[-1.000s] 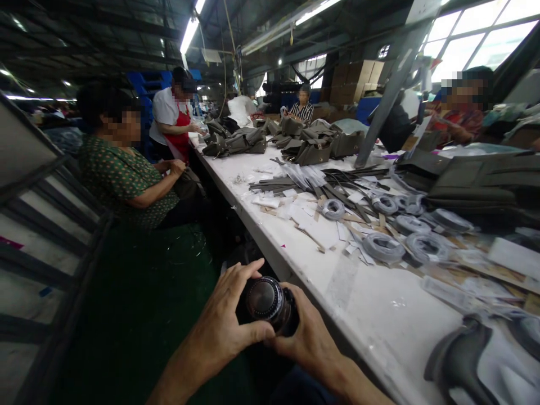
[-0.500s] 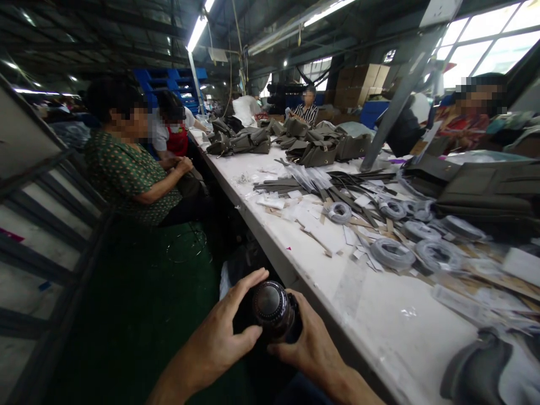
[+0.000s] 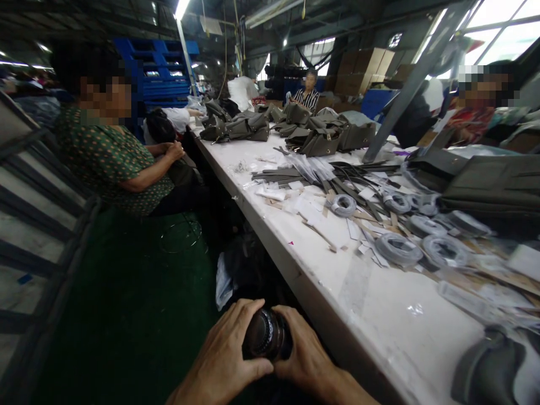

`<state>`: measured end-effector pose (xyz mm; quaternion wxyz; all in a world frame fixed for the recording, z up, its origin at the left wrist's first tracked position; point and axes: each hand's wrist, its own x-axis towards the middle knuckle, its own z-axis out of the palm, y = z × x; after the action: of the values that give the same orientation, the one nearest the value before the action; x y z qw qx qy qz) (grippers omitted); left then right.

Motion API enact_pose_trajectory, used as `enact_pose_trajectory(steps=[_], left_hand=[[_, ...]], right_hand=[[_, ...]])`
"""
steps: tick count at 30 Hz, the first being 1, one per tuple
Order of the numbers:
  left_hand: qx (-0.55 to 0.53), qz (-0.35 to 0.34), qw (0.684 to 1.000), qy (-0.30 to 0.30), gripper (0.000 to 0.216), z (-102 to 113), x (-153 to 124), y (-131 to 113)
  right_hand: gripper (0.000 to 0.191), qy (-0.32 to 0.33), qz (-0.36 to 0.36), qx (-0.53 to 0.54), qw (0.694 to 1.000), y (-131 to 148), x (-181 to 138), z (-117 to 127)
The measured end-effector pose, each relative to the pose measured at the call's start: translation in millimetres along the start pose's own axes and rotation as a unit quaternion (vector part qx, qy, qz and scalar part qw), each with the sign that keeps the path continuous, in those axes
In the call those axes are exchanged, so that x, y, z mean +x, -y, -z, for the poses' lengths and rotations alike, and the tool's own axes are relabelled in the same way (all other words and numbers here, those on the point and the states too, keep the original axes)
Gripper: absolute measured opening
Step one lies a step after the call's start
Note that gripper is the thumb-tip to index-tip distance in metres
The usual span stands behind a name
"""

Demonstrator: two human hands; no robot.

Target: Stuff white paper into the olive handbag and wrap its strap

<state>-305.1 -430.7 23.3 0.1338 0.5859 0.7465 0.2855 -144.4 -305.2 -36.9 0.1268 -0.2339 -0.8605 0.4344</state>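
Note:
Between both hands, low in the view beside the table edge, is a dark, shiny bottle with a broad round cap that has a dotted rim. My left hand curls around the cap, its fingers over the top side and thumb along the near side. The bottle's body is gripped by my right hand, with thumb and fingers around it. It tilts with the cap toward the left. Much of the body is hidden by my fingers and in shadow.
To my right runs a long white table with coiled clear tubing, dark strips, paper scraps and grey-green bags. A seated person in a dotted green shirt is at left, near a slatted rack.
My left hand has closed in around the cap. Bottle and hands sit lower in view, and the cap now leans left. Farther off, a person in a red apron has bent down.

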Motion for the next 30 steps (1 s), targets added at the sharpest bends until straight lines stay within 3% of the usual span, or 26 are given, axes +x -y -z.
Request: enact_pose_trajectory(steps=[3, 6, 9, 11, 15, 18, 19, 23, 26, 30], left_hand=[[-0.021, 0.008, 0.999, 0.026, 0.069, -6, -5, 6], [-0.040, 0.036, 0.998, 0.028, 0.059, -15, -7, 13], [-0.045, 0.081, 0.995, 0.034, 0.052, -34, -6, 26], [-0.030, 0.103, 0.993, 0.052, 0.052, -53, -5, 41], [0.066, 0.129, 0.981, 0.127, 0.057, -109, 0, 87], [0.089, 0.154, 0.972, 0.154, 0.064, -157, 5, 128], [0.095, 0.163, 0.969, 0.161, 0.067, -172, 7, 141], [0.104, 0.178, 0.963, 0.172, 0.075, -230, 15, 187], [0.098, 0.174, 0.966, 0.163, 0.061, -264, 22, 211], [0.091, 0.156, 0.974, 0.139, 0.043, -294, 33, 228]], right_hand=[[0.069, 0.035, -0.001, -0.023, 0.999, -9, 0, -9], [0.083, 0.103, -0.030, -0.078, 0.991, -12, 5, -13], [0.089, 0.147, 0.001, -0.142, 0.979, -2, 11, 3], [0.071, 0.108, 0.050, -0.155, 0.981, 10, 15, 28], [0.016, -0.056, 0.127, -0.157, 0.978, 27, 23, 99], [0.011, -0.116, 0.159, -0.244, 0.950, 12, 27, 135], [0.015, -0.119, 0.162, -0.288, 0.936, 2, 28, 140], [0.063, -0.101, 0.144, -0.425, 0.888, -38, 26, 132], [0.065, -0.100, 0.128, -0.456, 0.875, -51, 23, 120], [0.066, -0.091, 0.124, -0.453, 0.878, -46, 23, 119]])
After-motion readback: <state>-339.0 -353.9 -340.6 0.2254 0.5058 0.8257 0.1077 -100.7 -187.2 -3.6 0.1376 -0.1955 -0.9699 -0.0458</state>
